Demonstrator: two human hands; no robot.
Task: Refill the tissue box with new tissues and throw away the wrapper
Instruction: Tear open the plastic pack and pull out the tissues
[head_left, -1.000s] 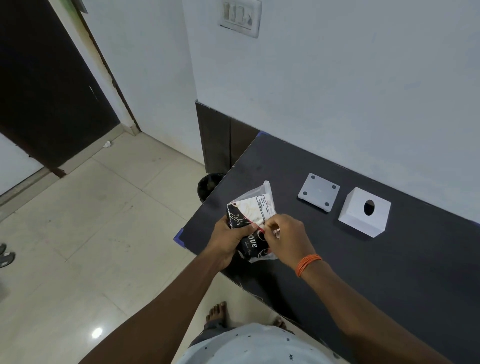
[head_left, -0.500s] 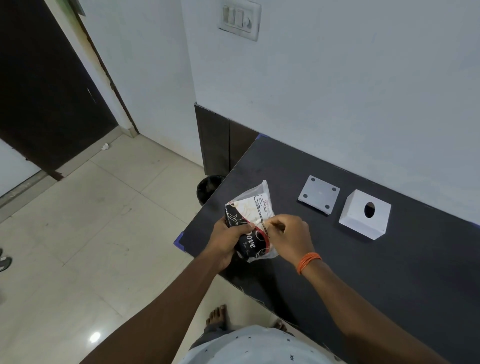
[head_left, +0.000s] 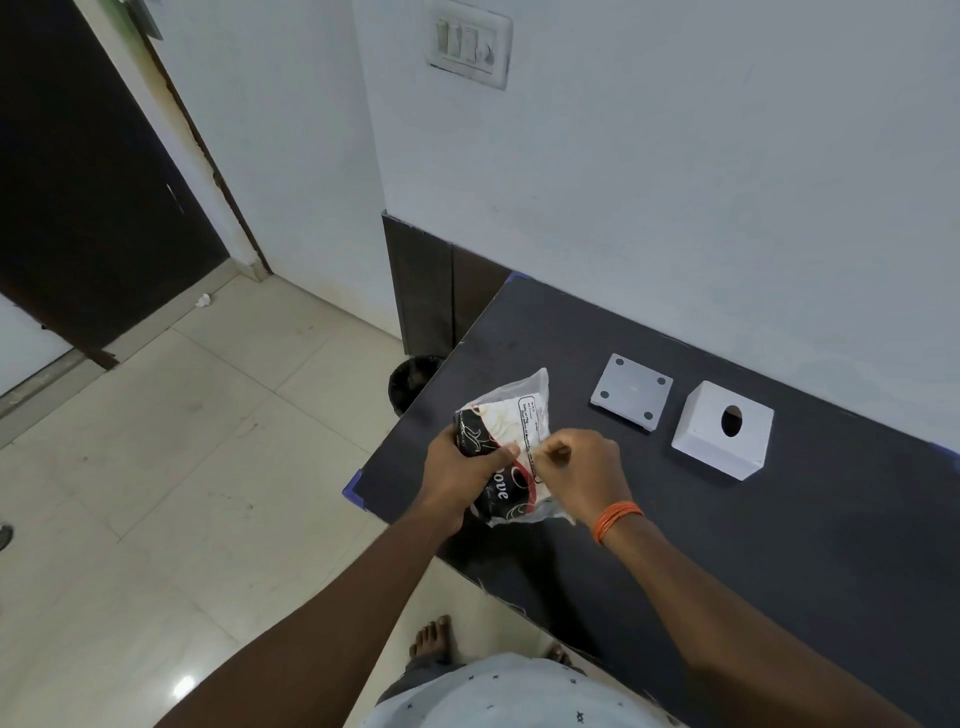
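Observation:
A pack of tissues (head_left: 506, 434) in a black, white and red plastic wrapper is held just above the left end of the black table (head_left: 779, 545). My left hand (head_left: 462, 475) grips its left side. My right hand (head_left: 582, 475) pinches the wrapper on its right side. The white tissue box (head_left: 722, 436), a cube with a round hole facing up, sits to the right on the table. Its white square base plate (head_left: 631, 391) lies separately between the box and the pack.
A black waste bin (head_left: 413, 379) stands on the tiled floor just off the table's left edge, against a dark wall panel. A white wall runs behind the table. A dark door (head_left: 78, 182) is at the far left. My bare feet show below the table's near edge.
Both hands stay on the pack. My right hand's fingers have shifted slightly along the wrapper's right side, and the pack has tilted a little.

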